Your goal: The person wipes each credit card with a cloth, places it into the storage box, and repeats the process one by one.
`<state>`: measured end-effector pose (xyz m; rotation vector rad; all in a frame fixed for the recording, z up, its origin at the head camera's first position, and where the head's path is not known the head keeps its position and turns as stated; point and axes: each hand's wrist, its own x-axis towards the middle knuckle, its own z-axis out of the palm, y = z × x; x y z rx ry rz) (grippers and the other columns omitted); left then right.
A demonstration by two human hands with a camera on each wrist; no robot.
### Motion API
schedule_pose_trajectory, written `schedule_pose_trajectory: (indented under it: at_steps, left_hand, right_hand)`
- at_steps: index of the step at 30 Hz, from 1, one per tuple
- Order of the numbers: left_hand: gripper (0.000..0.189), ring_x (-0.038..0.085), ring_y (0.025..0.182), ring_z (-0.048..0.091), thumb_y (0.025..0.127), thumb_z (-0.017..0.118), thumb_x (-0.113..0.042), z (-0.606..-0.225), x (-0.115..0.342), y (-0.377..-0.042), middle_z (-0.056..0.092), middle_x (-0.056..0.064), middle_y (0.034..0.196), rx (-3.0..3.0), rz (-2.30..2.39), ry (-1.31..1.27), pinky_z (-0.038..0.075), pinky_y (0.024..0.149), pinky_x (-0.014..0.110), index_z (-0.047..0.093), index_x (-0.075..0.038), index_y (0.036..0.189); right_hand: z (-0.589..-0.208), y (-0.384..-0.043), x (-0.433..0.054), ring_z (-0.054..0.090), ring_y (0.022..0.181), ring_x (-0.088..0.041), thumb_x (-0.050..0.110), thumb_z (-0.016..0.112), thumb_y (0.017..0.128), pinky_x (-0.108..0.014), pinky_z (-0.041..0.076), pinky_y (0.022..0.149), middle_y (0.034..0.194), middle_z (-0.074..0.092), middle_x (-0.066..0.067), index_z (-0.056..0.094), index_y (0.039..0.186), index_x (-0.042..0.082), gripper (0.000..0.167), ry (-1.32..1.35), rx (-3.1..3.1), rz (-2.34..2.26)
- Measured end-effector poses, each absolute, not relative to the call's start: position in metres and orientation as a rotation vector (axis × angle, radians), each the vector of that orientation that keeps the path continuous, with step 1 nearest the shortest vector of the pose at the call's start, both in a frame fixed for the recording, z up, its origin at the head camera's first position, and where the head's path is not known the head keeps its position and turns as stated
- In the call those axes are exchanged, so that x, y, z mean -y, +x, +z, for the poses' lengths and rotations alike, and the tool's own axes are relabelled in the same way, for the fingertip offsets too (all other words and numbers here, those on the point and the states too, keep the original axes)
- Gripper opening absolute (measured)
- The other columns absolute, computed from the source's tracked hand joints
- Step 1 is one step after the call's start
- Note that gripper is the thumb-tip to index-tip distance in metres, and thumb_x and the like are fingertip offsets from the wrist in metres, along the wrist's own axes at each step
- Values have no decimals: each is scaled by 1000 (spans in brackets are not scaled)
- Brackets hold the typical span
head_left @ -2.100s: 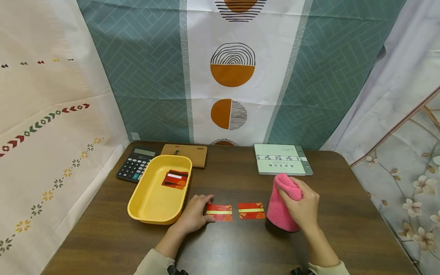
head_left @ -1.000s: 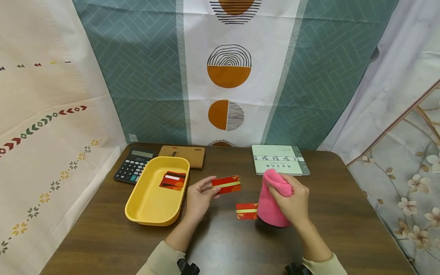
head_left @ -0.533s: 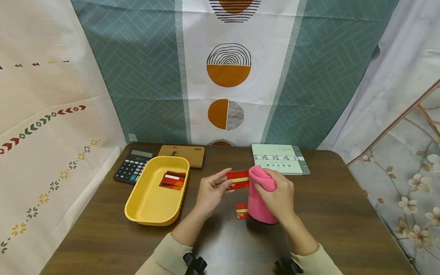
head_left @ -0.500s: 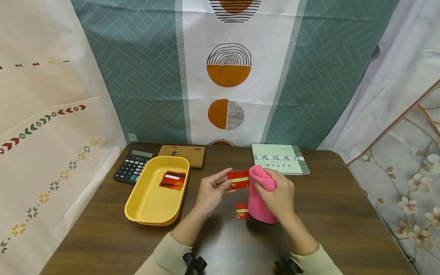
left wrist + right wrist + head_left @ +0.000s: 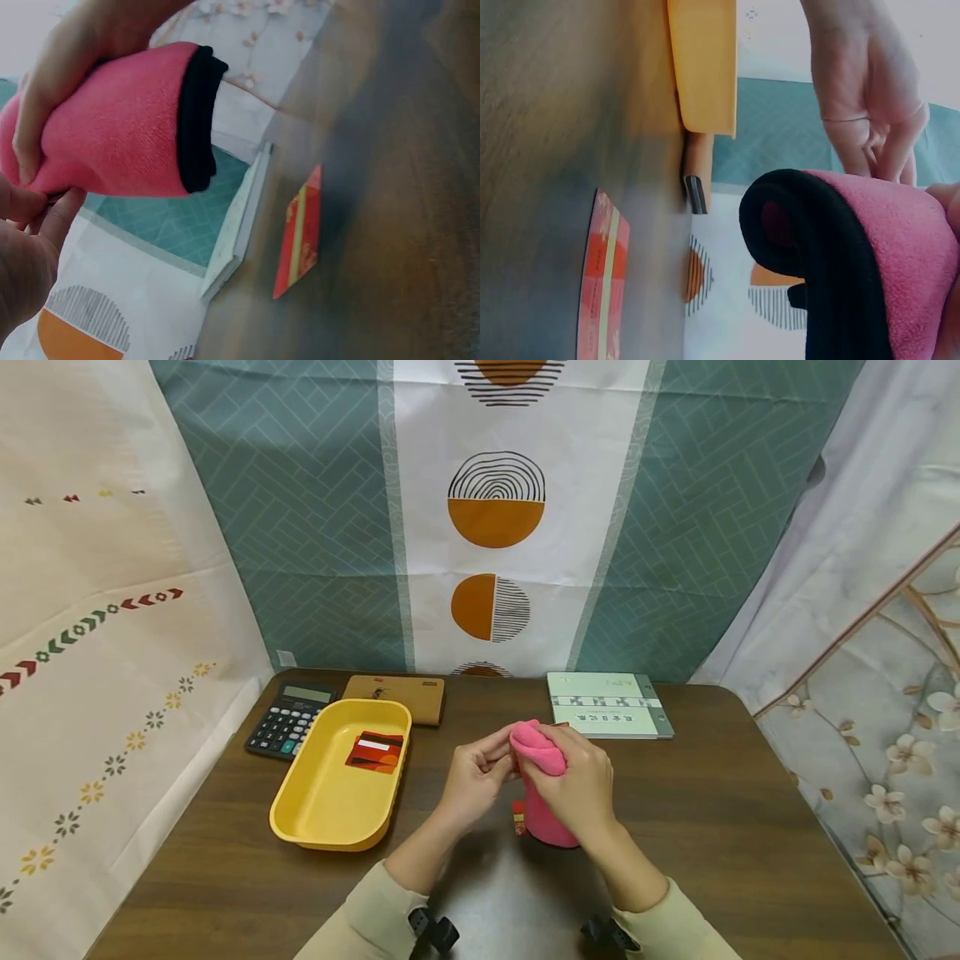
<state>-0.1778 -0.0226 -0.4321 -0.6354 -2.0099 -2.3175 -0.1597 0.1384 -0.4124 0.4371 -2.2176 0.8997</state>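
My right hand (image 5: 581, 785) grips a folded pink cloth (image 5: 547, 818) with black edging, raised over the table. Against the cloth's left side, my left hand (image 5: 468, 781) pinches a red card (image 5: 562, 724); the cloth covers nearly all of it, and only a sliver shows past the right hand's fingers. In the left wrist view the left fingertips (image 5: 64, 214) meet the cloth's edge close to the right hand's fingers. A second red card (image 5: 604, 277) with a yellow stripe lies flat on the table below, mostly hidden by the cloth in the head view.
A yellow tray (image 5: 300, 827) on the left holds several red and black cards (image 5: 375, 752). Behind it are a calculator (image 5: 291, 722) and a brown notebook (image 5: 420, 700). A pale green notebook (image 5: 603, 714) lies at the table's back, right of centre.
The left hand picked up the left card from the table and moved it up and right to the cloth. The right hand carried the cloth leftward, over the card and above the second card.
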Motion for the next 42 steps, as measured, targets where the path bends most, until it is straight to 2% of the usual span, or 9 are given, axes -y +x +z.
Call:
schedule_pose_trajectory:
  at_steps: [8, 15, 20, 23, 29, 31, 37, 39, 42]
  left_hand:
    - [42, 29, 110, 67, 96, 56, 14, -436, 26, -176, 63, 26, 127, 1992, -2342, -514, 61, 81, 36, 59, 6, 137]
    - [41, 40, 112, 65, 96, 55, 16, -435, 42, -171, 61, 30, 128, 1938, -2417, -524, 61, 81, 43, 58, 9, 136]
    - [40, 44, 109, 65, 95, 55, 17, -432, 40, -168, 61, 31, 126, 1948, -2408, -547, 61, 80, 42, 57, 11, 135]
    - [39, 40, 107, 67, 95, 55, 17, -433, 33, -169, 62, 32, 125, 1952, -2371, -589, 62, 79, 40, 57, 13, 134]
    - [36, 21, 104, 70, 97, 55, 13, -432, 25, -169, 63, 30, 125, 1962, -2382, -628, 62, 80, 37, 58, 13, 133]
    - [37, 23, 103, 71, 96, 56, 14, -432, 26, -168, 63, 30, 125, 1950, -2402, -620, 62, 80, 39, 57, 13, 133]
    - [38, 41, 101, 70, 94, 59, 15, -432, 32, -165, 63, 34, 122, 1915, -2427, -570, 61, 78, 44, 57, 15, 132]
    - [39, 40, 103, 69, 94, 59, 16, -433, 32, -165, 62, 35, 123, 1908, -2437, -574, 61, 79, 44, 56, 16, 132]
    - [39, 29, 105, 70, 94, 59, 15, -435, 28, -165, 60, 35, 125, 1893, -2462, -571, 61, 80, 41, 54, 17, 133]
  right_hand:
    - [-422, -152, -137, 71, 80, -26, 18, 94, 68, -41, 59, 63, 99, 74, -9, 76, 113, 8, 49, 453, 2271, 876]
    - [-425, -160, -163, 72, 80, -30, 14, 93, 70, -45, 60, 63, 97, 75, -12, 76, 109, 4, 44, 336, 2213, 880]
    - [-419, -162, -164, 72, 79, -30, 14, 93, 70, -45, 59, 63, 97, 75, -12, 76, 111, 5, 45, 289, 2227, 888]
    - [-417, -158, -154, 71, 75, -28, 13, 93, 69, -43, 59, 61, 95, 75, -11, 76, 110, 5, 45, 350, 2211, 880]
    - [-418, -150, -140, 70, 73, -25, 15, 93, 69, -39, 59, 58, 91, 74, -9, 77, 103, 5, 39, 509, 2148, 881]
    - [-417, -151, -144, 71, 75, -25, 14, 92, 70, -40, 60, 60, 91, 74, -9, 77, 103, 4, 37, 492, 2133, 898]
    - [-415, -160, -163, 72, 77, -28, 7, 91, 72, -42, 62, 63, 92, 75, -11, 77, 105, 2, 37, 322, 2124, 969]
    - [-417, -159, -161, 72, 77, -27, 7, 90, 72, -42, 62, 64, 93, 75, -11, 76, 105, 2, 36, 327, 2132, 973]
    - [-422, -155, -153, 72, 78, -25, 11, 90, 73, -40, 62, 65, 94, 75, -10, 77, 105, 3, 36, 413, 2134, 979]
